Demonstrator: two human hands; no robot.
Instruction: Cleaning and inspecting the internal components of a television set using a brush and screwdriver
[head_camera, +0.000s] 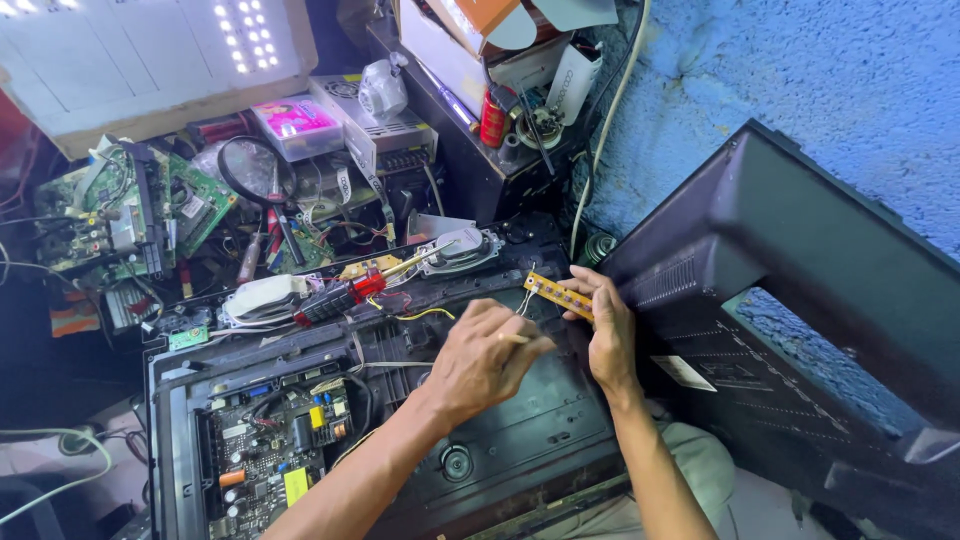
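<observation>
Hands at a narrow yellow circuit strip (560, 296) over the opened television chassis (500, 450).
Right hand (608, 330) pinched the strip's end, fingers closed; left hand (485, 355) was curled shut on a thin tool, barely visible. Strip best kept steady, wires slack.

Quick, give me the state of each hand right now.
Left hand: fingers curled shut; what they grip cannot be told.
Right hand: closed on a narrow yellow circuit board strip.

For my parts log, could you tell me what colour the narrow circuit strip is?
Yellow-orange narrow circuit strip, best seen in the head view.
</observation>
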